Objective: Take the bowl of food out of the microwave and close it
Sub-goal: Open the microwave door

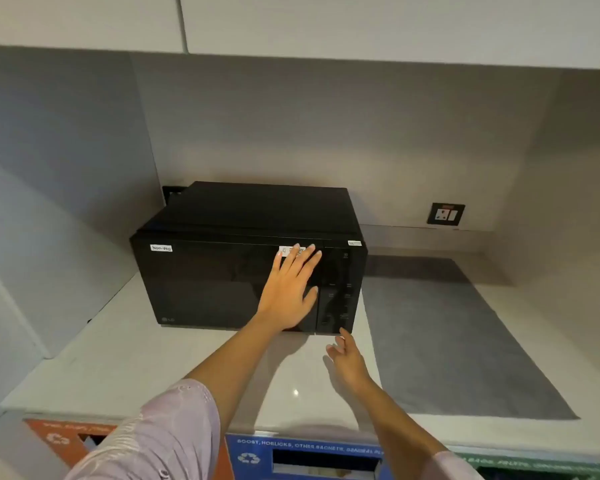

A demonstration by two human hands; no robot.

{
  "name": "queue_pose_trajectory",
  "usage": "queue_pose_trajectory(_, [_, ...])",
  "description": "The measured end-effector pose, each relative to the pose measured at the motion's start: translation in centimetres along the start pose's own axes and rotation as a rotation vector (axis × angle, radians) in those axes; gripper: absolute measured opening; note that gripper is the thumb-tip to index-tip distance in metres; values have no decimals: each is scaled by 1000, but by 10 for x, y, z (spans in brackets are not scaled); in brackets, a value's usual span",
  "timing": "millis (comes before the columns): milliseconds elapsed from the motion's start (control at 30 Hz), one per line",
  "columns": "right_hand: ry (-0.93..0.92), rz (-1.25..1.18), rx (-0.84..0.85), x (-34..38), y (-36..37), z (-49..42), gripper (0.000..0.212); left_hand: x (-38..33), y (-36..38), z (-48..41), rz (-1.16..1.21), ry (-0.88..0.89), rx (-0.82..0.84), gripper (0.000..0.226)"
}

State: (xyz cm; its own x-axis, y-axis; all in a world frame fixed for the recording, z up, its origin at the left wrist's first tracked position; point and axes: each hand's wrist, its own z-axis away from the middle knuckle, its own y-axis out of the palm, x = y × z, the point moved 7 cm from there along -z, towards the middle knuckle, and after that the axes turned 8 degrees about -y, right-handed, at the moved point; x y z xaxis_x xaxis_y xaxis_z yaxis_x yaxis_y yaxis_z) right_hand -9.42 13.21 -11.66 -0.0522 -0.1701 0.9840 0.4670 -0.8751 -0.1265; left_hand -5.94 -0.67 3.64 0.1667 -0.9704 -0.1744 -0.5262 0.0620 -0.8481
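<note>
Black glossy microwave (246, 271) sits mid-frame, door shut; no bowl shows. My left hand (290, 289) lies flat, fingers spread, on the door; my right hand (347, 358) hovers open below the panel. I should steady the body while opening.

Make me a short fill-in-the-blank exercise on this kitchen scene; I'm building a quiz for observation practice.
1. The microwave door is ____.
2. The left hand lies flat against the microwave's ____.
3. The label at the door's upper left corner reads ____.
4. The grey mat lies to the microwave's ____.

Missing words: shut; door; Non-Veg; right
</note>
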Motion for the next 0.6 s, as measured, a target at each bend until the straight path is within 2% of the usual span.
queue_pose_trajectory(200, [191, -142, 0, -18, 6, -29, 57, 2, -1, -32, -37, -23, -10, 69])
queue_pose_trajectory(400, [288, -416, 8, -29, 16, -48, 38, 11, 8, -44, -16, -43, 34, 70])
queue_pose_trajectory(600, [382, -758, -68, -32, 24, -61, 58, 13, 14, -45, 17, -37, 38, 65])
